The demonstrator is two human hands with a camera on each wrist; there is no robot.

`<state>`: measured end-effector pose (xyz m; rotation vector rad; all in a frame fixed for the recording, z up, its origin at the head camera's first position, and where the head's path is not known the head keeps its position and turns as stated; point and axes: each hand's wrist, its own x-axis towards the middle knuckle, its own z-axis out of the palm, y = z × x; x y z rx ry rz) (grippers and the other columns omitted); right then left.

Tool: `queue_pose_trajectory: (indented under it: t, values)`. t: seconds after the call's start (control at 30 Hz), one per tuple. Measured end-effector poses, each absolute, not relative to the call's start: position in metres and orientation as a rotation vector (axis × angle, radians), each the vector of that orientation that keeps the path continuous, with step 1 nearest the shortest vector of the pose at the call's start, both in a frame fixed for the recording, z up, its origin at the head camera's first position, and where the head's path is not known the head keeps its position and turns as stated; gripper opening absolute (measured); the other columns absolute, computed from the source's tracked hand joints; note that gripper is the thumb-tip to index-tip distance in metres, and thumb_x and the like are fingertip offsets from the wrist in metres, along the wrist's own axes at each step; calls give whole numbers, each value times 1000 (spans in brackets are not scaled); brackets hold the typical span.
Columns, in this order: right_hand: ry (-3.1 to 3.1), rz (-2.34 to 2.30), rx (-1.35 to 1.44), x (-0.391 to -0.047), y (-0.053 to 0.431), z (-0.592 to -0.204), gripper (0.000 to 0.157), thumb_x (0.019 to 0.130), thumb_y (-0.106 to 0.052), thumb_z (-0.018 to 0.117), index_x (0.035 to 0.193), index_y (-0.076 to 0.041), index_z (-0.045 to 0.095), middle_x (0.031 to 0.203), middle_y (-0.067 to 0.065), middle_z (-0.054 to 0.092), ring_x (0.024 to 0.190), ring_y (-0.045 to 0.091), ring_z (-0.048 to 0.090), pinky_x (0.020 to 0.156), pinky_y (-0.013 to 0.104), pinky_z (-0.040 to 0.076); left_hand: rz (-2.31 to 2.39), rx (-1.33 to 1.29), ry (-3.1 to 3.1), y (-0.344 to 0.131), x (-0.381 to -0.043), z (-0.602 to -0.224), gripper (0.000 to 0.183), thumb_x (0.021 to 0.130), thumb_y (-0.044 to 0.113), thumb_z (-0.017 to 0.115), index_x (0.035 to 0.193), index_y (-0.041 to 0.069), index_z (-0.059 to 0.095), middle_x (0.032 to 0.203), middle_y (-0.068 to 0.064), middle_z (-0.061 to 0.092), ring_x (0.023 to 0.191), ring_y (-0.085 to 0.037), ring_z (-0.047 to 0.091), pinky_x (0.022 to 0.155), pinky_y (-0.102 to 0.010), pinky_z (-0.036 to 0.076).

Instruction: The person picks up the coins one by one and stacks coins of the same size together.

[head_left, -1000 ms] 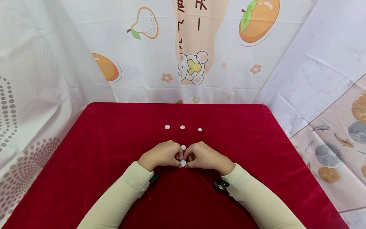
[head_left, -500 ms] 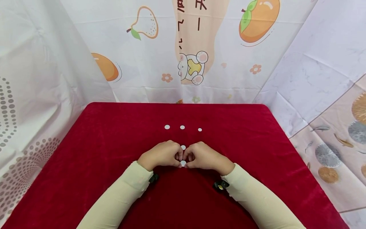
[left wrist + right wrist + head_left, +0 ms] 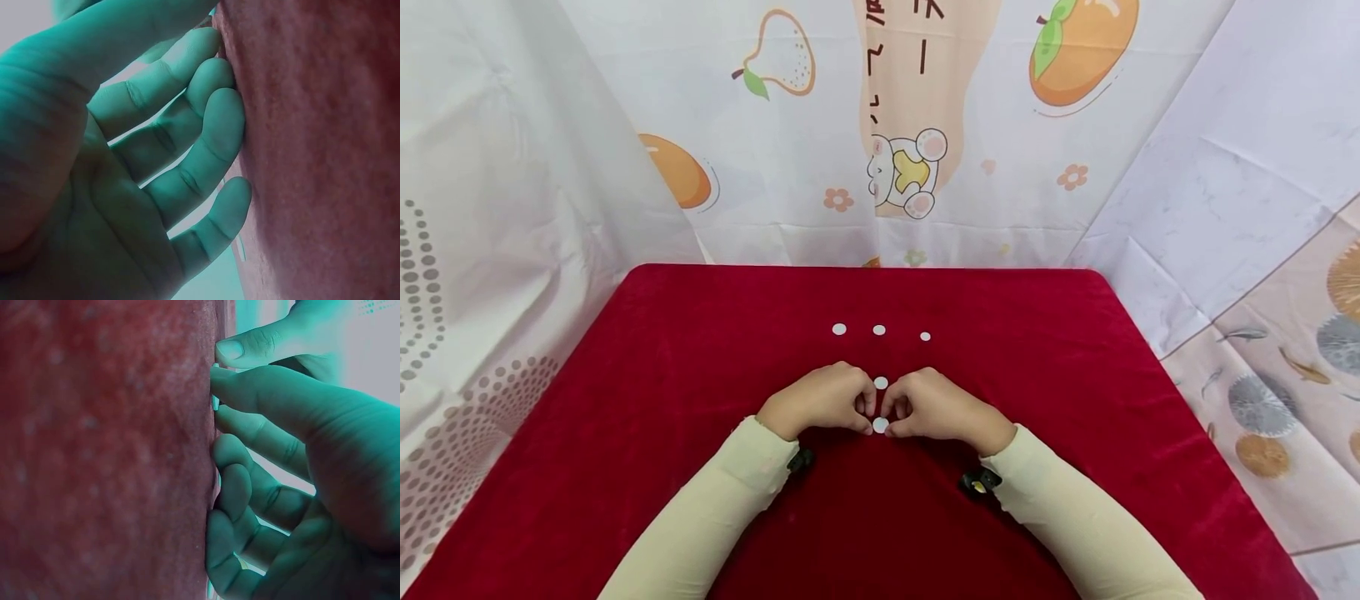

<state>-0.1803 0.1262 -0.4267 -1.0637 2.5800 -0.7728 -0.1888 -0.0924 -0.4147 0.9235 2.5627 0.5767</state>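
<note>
A small white disc point(image 3: 881, 425) lies on the red cloth between both hands. My left hand point(image 3: 829, 400) is at its left, thumb tip close to the rim. In the left wrist view the left fingers point(image 3: 222, 128) bend loosely, tips at the cloth, nothing in them. My right hand point(image 3: 942, 408) is at the disc's right side. In the right wrist view a thin edge of the white disc point(image 3: 215, 403) shows between the right thumb and index finger, which pinch it at the rim. Just beyond the fingertips lies another white disc point(image 3: 881, 383).
Farther back sit a left disc point(image 3: 839, 329), a middle disc point(image 3: 879, 330) and a smaller right disc point(image 3: 925, 337) in a row. The red cloth point(image 3: 700, 350) covers the table. A printed curtain point(image 3: 805, 150) hangs behind the far edge.
The left hand has shifted slightly left, widening the gap between the two hands' index fingers. The right hand and the discs keep their places. The head view has tilted a little.
</note>
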Motion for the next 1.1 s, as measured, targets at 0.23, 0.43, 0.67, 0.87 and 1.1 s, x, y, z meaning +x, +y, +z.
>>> queue_pose_trajectory:
  t: [0.23, 0.43, 0.67, 0.87, 1.1]
  values:
    - [2602, -771, -1017, -184, 128, -424, 9, 84, -19, 86, 89, -22, 79, 67, -14, 65, 62, 3, 60, 61, 25, 53, 558, 902, 2557, -95, -197, -408, 20, 80, 21, 90, 73, 25, 71, 68, 13, 66, 64, -7, 60, 66, -27, 53]
    - [2594, -778, -990, -185, 127, -423, 10, 84, -21, 86, 89, -22, 78, 67, -13, 65, 63, 5, 62, 62, 25, 53, 533, 894, 2581, -98, -201, -407, 21, 80, 21, 90, 72, 25, 71, 68, 13, 66, 64, -8, 60, 65, -27, 53]
    - [2577, -799, -983, -184, 126, -423, 11, 83, -20, 87, 88, -22, 78, 66, -12, 66, 63, 7, 63, 62, 26, 53, 534, 894, 2606, -100, -203, -410, 21, 80, 22, 90, 72, 27, 71, 67, 14, 65, 64, -7, 60, 65, -27, 53]
    - [2561, -795, -981, -184, 126, -425, 11, 84, -20, 87, 87, -23, 77, 66, -13, 65, 62, 6, 62, 61, 25, 53, 539, 868, 2609, -99, -201, -407, 20, 81, 23, 89, 73, 27, 72, 68, 15, 65, 66, -7, 60, 66, -28, 53]
    - [2533, -810, -974, -183, 125, -427, 10, 84, -20, 86, 87, -23, 77, 65, -13, 66, 61, 6, 62, 61, 26, 53, 558, 821, 2646, -102, -208, -396, 16, 82, 25, 89, 77, 26, 74, 72, 13, 67, 68, -8, 62, 68, -28, 53]
